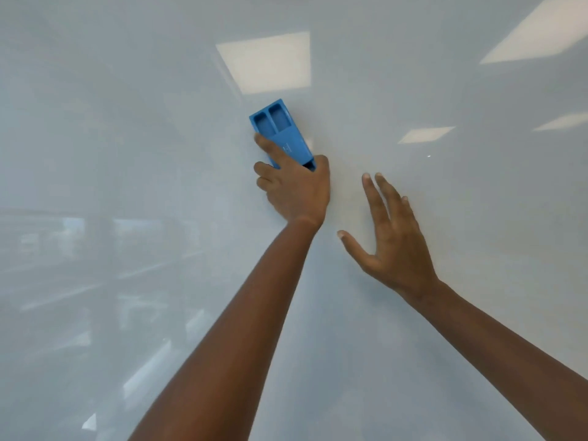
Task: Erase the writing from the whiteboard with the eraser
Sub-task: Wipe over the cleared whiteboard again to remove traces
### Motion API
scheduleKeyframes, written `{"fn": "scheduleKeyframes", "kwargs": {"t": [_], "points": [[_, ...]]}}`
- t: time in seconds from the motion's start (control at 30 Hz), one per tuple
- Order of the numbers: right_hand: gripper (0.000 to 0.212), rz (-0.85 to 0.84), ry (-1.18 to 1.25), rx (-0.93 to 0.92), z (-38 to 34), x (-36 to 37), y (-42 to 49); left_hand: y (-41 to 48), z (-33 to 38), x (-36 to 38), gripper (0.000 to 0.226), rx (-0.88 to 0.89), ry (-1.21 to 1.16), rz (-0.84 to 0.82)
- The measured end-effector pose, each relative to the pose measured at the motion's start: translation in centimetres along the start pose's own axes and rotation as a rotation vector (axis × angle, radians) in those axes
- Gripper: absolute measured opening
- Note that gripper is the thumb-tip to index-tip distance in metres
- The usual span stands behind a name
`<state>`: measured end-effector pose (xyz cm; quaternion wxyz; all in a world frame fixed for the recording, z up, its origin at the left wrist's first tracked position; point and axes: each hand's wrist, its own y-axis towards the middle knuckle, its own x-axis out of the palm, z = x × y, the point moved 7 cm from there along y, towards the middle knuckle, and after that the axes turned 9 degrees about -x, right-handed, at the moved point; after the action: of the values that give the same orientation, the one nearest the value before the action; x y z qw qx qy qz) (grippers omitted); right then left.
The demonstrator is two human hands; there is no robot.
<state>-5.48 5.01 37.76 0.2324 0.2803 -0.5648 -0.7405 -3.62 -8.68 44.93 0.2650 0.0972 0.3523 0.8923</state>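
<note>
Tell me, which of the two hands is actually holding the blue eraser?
The left hand grips the blue eraser against the whiteboard. The right hand is open, fingers spread, holding nothing.

Office-like room, glossy whiteboard (127,154), reflected ceiling light panels (265,63)

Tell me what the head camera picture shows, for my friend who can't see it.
The left hand presses a blue eraser against a shiny whiteboard. The right hand is open beside it, fingers spread. No writing shows on the board, only reflected ceiling lights.
</note>
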Motion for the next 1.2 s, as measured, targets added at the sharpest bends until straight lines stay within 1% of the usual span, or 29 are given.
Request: {"fn": "scheduleKeyframes", "kwargs": {"t": [0.1, 0.17, 0.23, 0.33, 0.43, 0.5, 0.57, 0.63, 0.7, 0.87, 0.97, 1.03, 1.07, 1.1, 1.13, 1.2], "points": [[0.082, -0.03, 0.057, -0.055, -1.7, -0.1, 2.7, -1.2, 0.6, 1.4, 0.088, 0.061, -0.104, -0.129], [0.087, -0.055, 0.118, -0.045, -2.4, 0.3, 4.3, -1.8, 0.5, 1.4, 0.086, 0.101, -0.141, -0.17], [0.084, -0.051, 0.114, -0.041, -3.0, 0.7, 5.4, -1.7, 0.2, 1.0, 0.081, 0.096, -0.202, -0.208], [0.073, -0.039, 0.004, -0.092, -3.6, 1.1, 6.3, -1.1, -0.1, 0.5, 0.069, 0.114, -0.26, -0.277], [0.059, -0.041, -0.166, -0.116, -3.1, 0.9, 7.5, -0.8, -0.3, -0.4, 0.055, 0.229, -0.181, -0.255], [0.059, -0.101, -0.279, -0.121, -1.8, 0.8, 8.7, -0.3, -0.6, -1.0, 0.048, 0.306, -0.045, -0.204], [0.061, -0.122, -0.319, -0.119, -0.3, -0.2, 10.0, 0.3, -1.2, -1.7, 0.048, 0.36, 0.13, -0.137], [0.062, -0.103, -0.328, -0.066, 2.0, -2.0, 11.0, 0.9, -1.8, -2.3, 0.052, 0.41, 0.265, -0.077], [0.063, -0.066, -0.347, 0.025, 5.0, -4.1, 11.5, 1.4, -2.8, -2.8, 0.056, 0.432, 0.346, -0.033], [0.063, 0.122, -0.347, 0.36, 12.7, -9.2, 8.3, 1.8, -6.0, -2.8, 0.064, 0.41, 0.483, -0.039], [0.064, 0.226, -0.31, 0.531, 14.2, -9.6, 6.7, 1.9, -6.6, -2.2, 0.064, 0.425, 0.513, -0.033], [0.065, 0.264, -0.243, 0.627, 13.6, -8.6, 7.3, 1.8, -6.9, -2.0, 0.063, 0.43, 0.504, -0.012], [0.065, 0.265, -0.222, 0.642, 12.7, -7.9, 8.0, 1.8, -7.0, -1.8, 0.063, 0.432, 0.499, -0.003], [0.066, 0.245, -0.224, 0.607, 11.1, -7.0, 8.7, 1.8, -7.1, -1.7, 0.062, 0.434, 0.495, 0.006], [0.067, 0.203, -0.237, 0.518, 9.1, -5.8, 9.5, 1.8, -7.1, -1.6, 0.061, 0.437, 0.491, 0.014], [0.066, 0.065, -0.24, 0.247, 4.1, -2.6, 10.1, 1.9, -7.2, -1.5, 0.061, 0.445, 0.482, 0.031]]}}
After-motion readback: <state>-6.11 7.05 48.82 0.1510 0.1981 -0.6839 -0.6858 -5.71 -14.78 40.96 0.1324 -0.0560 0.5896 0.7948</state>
